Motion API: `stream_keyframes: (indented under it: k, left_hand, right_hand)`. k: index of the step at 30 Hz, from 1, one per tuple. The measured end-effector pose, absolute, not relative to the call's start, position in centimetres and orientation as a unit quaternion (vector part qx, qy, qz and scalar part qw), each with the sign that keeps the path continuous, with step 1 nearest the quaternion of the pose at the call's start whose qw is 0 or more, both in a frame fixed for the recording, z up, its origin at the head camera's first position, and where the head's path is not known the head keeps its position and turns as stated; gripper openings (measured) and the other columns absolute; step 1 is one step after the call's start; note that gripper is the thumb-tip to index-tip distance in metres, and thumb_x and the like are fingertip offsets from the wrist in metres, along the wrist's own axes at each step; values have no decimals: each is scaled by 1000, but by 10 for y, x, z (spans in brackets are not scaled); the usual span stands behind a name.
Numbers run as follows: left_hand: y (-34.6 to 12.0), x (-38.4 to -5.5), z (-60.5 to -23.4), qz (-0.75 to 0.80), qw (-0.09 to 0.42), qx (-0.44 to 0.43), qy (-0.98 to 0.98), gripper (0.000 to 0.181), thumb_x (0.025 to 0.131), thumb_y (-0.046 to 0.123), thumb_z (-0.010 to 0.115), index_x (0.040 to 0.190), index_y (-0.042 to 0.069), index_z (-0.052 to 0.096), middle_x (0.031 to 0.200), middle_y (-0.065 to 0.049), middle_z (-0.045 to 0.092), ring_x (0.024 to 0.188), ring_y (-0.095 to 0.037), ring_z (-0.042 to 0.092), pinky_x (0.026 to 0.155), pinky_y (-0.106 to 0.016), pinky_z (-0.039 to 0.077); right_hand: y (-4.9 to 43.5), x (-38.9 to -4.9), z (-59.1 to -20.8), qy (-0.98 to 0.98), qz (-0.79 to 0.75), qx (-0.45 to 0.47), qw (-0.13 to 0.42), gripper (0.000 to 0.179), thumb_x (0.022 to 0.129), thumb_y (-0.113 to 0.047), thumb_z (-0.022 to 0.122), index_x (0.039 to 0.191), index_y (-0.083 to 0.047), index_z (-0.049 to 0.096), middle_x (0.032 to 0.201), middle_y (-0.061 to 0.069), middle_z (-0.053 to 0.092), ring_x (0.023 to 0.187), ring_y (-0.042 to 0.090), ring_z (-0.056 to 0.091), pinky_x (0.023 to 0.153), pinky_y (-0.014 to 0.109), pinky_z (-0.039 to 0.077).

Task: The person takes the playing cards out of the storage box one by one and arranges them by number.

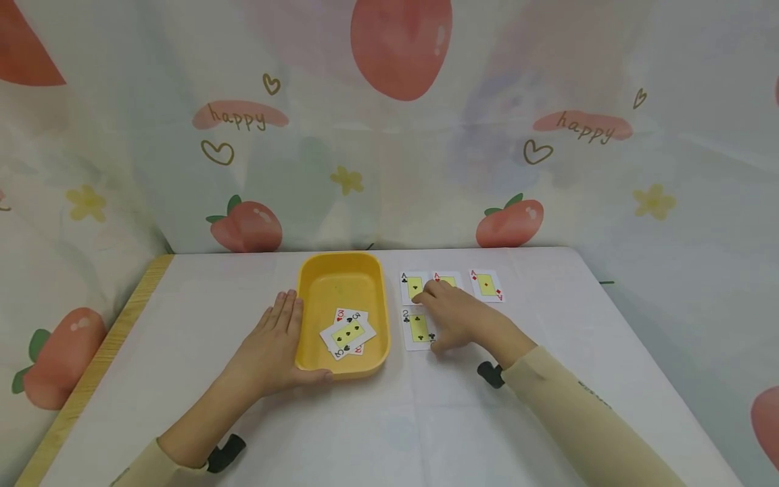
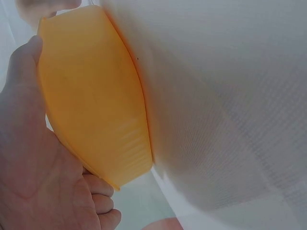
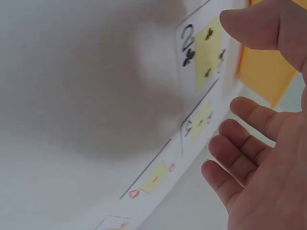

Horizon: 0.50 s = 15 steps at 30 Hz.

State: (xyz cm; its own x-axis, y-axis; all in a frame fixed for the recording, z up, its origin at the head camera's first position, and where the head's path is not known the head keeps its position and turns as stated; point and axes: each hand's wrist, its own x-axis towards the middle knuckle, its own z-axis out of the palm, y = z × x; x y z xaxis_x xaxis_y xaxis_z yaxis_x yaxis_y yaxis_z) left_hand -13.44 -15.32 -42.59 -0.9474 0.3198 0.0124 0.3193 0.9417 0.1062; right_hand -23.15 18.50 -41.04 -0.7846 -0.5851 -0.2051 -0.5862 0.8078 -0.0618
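Note:
My left hand [image 1: 270, 352] rests along the left side of a yellow tray [image 1: 328, 284], fingers straight against it and thumb along the near rim. Inside the tray lie a five of spades [image 1: 348, 333] and a red card partly under it. Over the cards to the right hovers my right hand [image 1: 459, 318], fingers loosely spread with nothing between them in the right wrist view. Beneath its thumb is the two of clubs [image 1: 416, 329]. Behind that card sits an ace of clubs [image 1: 412, 287], with a red ace [image 1: 447, 276] partly hidden by the fingers.
An ace of diamonds [image 1: 486, 285] lies at the right end of the back row. White cloth [image 1: 389, 439] covers the table, and a wooden edge [image 1: 91, 368] shows at left. A patterned curtain [image 1: 402, 149] hangs behind the table.

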Motion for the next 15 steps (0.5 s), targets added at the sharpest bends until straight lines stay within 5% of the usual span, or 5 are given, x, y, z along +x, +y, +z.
stream_keyframes:
  k: [15]
  left_hand:
    - [-154, -135, -427, 58, 3, 162, 985, 137, 69, 90, 55, 156, -8, 15, 164, -27, 11, 153, -40, 10, 121, -53, 22]
  right_hand:
    - [148, -219, -374, 933, -71, -350, 34, 79, 75, -47, 72, 140, -8, 51, 131, 4, 50, 115, 20, 48, 99, 36, 48]
